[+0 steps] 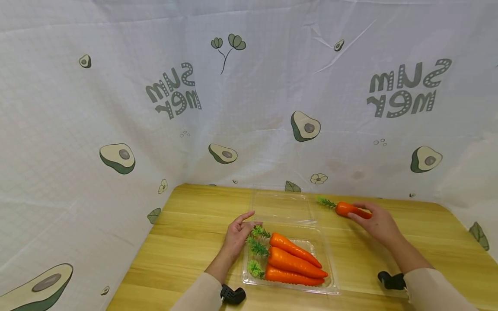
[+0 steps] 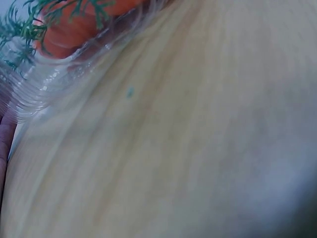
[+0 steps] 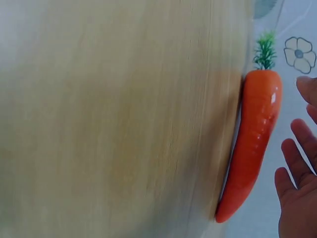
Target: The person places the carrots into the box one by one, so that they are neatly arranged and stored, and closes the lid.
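Note:
Three orange carrots (image 1: pixel 297 262) with green tops lie side by side in a clear plastic box (image 1: pixel 330 283), its hinged lid (image 1: pixel 282 205) laid back on the table. My left hand (image 1: pixel 235 235) rests at the box's left rim near the leafy tops, index finger extended; only a sliver of it enters the left wrist view. Another carrot (image 3: pixel 254 134) lies on the table to the right of the lid, its top pointing left in the head view. Over this carrot is my right hand (image 1: pixel 379 222), fingers spread and a gap between them and the carrot in the right wrist view.
The wooden table (image 1: pixel 186 242) ends at a white cloth (image 1: pixel 264 108) printed with avocados and lettering, hanging behind and at both sides. A black wrist device (image 1: pixel 233 295) sits at the left wrist, a second black device (image 1: pixel 391 280) at the right.

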Available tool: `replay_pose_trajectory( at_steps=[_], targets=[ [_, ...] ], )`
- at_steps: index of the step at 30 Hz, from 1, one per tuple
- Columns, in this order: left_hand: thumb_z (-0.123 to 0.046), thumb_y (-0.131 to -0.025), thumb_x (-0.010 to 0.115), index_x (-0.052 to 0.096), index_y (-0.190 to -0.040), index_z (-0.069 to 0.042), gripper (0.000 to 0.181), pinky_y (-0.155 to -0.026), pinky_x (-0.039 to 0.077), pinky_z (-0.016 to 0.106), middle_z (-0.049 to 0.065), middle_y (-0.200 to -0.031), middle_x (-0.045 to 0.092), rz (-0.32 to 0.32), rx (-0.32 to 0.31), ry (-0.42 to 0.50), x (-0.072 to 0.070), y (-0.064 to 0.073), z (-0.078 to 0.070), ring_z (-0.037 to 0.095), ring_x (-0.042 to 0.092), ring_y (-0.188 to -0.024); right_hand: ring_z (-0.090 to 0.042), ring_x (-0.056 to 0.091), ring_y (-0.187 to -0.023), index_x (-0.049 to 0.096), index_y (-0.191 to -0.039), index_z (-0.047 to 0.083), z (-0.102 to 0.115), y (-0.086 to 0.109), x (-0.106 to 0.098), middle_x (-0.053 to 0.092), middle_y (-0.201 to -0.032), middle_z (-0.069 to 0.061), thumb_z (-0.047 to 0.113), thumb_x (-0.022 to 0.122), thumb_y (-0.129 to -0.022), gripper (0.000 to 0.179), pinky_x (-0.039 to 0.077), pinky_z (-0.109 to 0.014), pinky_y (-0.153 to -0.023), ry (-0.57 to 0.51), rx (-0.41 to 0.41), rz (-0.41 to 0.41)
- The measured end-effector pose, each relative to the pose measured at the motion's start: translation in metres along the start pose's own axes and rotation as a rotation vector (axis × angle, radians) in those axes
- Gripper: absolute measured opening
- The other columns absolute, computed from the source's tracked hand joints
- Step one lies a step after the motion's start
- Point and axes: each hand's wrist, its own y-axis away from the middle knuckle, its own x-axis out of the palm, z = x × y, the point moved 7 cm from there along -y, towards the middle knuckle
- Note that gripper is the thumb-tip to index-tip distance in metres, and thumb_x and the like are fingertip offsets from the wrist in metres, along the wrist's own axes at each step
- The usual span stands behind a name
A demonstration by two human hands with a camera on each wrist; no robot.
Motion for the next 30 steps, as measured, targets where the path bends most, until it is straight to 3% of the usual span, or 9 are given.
replay_pose_trajectory(
  at_steps=[7, 14, 23, 30],
  targets=[
    [-0.019, -0.105, 0.054, 0.048, -0.149, -0.001, 0.048, -0.113, 0.045, 0.036, 0.023, -0.125, 0.071, 0.012, 0.018, -0.018, 0.0, 0.001, -0.002, 0.028, 0.065, -0.124, -0.059, 0.039, -0.131, 0.052, -0.141, -0.002, -0.011, -0.01, 0.0, 0.044, -0.147, -0.038, 0.048, 0.064, -0.098, 0.067, 0.036, -0.075, -0.105, 0.089, 0.0, 0.017],
    [-0.016, -0.104, 0.055, 0.051, -0.148, -0.003, 0.046, -0.113, 0.045, 0.034, 0.025, -0.125, 0.07, -0.004, -0.005, 0.01, -0.001, 0.0, 0.0, 0.029, 0.066, -0.123, -0.061, 0.036, -0.13, 0.047, -0.144, -0.005, -0.02, -0.017, -0.001, 0.038, -0.148, -0.042, 0.045, 0.065, -0.098, 0.07, 0.035, -0.075, -0.105, 0.144, 0.013, 0.066],
    [-0.015, -0.104, 0.055, 0.051, -0.148, -0.003, 0.046, -0.109, 0.047, 0.029, 0.026, -0.125, 0.07, -0.008, -0.009, 0.011, 0.0, -0.001, 0.002, 0.031, 0.065, -0.123, -0.06, 0.048, -0.121, 0.052, -0.139, -0.01, -0.021, -0.021, 0.002, 0.05, -0.138, -0.042, 0.023, 0.068, -0.096, 0.056, 0.041, -0.072, -0.101, 0.192, -0.077, 0.064],
    [-0.015, -0.104, 0.055, 0.051, -0.148, -0.003, 0.046, -0.11, 0.045, 0.029, 0.026, -0.124, 0.071, -0.009, -0.013, 0.006, 0.0, -0.001, 0.001, 0.028, 0.065, -0.123, -0.059, 0.05, -0.119, 0.053, -0.137, -0.01, -0.025, -0.021, 0.006, 0.052, -0.136, -0.041, 0.02, 0.068, -0.095, 0.053, 0.042, -0.072, -0.1, 0.215, -0.092, 0.065]
  ],
)
